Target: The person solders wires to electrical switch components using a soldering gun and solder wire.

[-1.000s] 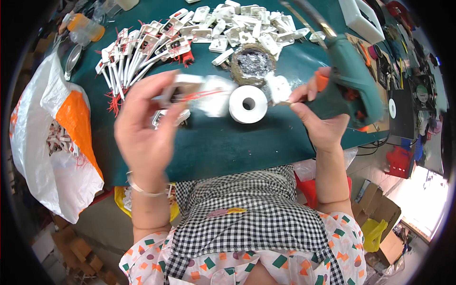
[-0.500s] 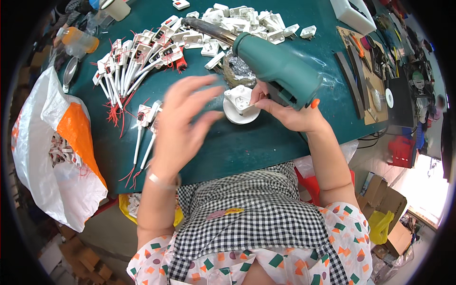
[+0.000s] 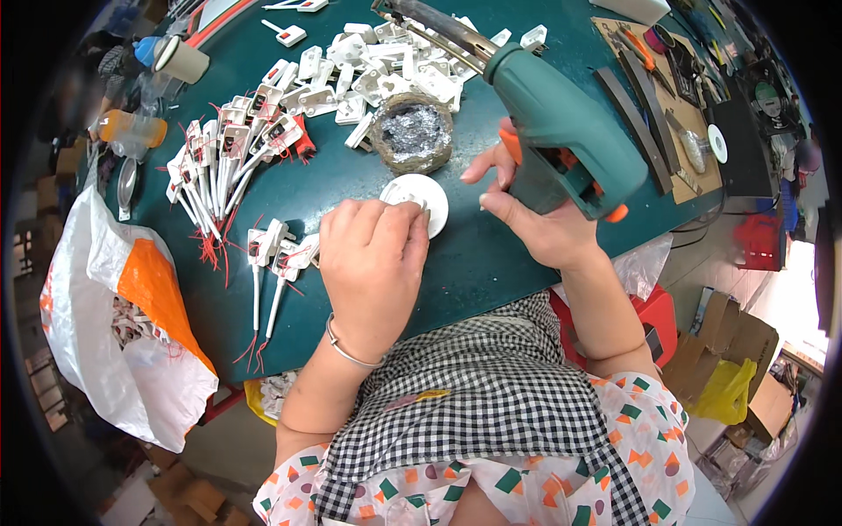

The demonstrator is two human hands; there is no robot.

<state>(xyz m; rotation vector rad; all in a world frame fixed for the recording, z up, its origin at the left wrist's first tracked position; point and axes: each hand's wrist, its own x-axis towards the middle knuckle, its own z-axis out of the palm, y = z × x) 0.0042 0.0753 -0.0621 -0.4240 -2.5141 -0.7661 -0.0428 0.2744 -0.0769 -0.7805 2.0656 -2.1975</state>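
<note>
My left hand (image 3: 373,263) is closed over a small white plastic housing (image 3: 402,196), at the left side of a round white dish (image 3: 438,210). Most of that housing is hidden under my fingers. My right hand (image 3: 548,230) holds a green soldering gun (image 3: 570,131) with orange parts, its metal barrel pointing to the far left. The right thumb and a fingertip show beside the grip; its other fingers are hidden behind it. Just beyond the dish sits a rough round pot of silvery solder (image 3: 417,133). Two white housings with cables (image 3: 285,261) lie left of my left hand.
White plastic housings (image 3: 386,66) are heaped at the back. A bundle of cabled pieces with red wires (image 3: 226,149) lies to the left, near a white and orange sack (image 3: 105,351). Dark bars (image 3: 636,131) and a tool board (image 3: 702,180) occupy the right.
My left hand has come down to the right and closed on the housing at the dish. My right fingers have let go of the housing, and the soldering gun has shifted right.
</note>
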